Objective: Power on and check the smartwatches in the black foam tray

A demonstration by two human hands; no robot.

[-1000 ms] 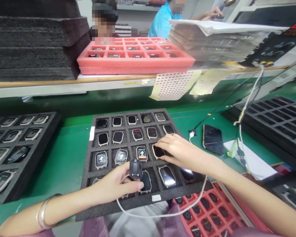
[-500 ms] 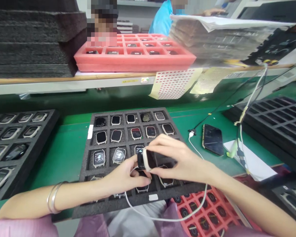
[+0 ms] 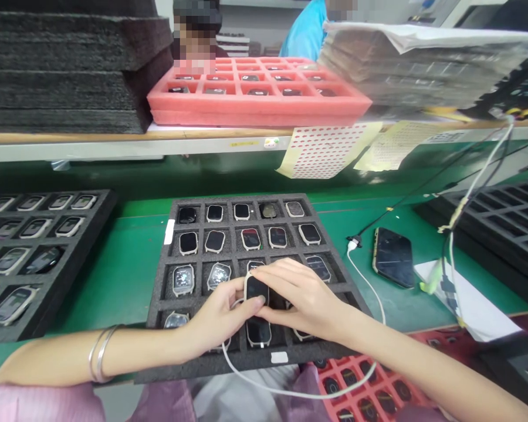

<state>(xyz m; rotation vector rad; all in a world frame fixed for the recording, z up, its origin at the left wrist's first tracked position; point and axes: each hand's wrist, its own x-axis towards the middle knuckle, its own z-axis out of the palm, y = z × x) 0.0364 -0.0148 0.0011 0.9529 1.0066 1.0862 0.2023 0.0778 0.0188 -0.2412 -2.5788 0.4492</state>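
A smartwatch (image 3: 256,288) with a pale frame and dark screen is held upright over the black foam tray (image 3: 189,362). My right hand (image 3: 301,296) grips it from the right, fingers along its top and thumb lower down. My left hand (image 3: 222,316) is closed at its left side, thumb against the watch front. A white charging cable (image 3: 286,394) loops up into my left hand; its end is hidden behind the fingers and watch. More smartwatches, such as one with a lit face (image 3: 183,279), lie in the tray's compartments. Below my hands, another dark-screened watch (image 3: 259,332) sits in its slot.
Another watch tray (image 3: 77,266) stands at left, and a dark tray (image 3: 479,225) at right. A phone (image 3: 393,257) and paper (image 3: 488,305) lie on the green bench. A pink tray (image 3: 259,111) and foam stack (image 3: 66,76) occupy the shelf; a co-worker's blue sleeve (image 3: 305,32) shows behind.
The watch has turned and shifted left against my left hand, covering the black piece held there. My left thumb now rests on the watch front. The whole view has shifted slightly.
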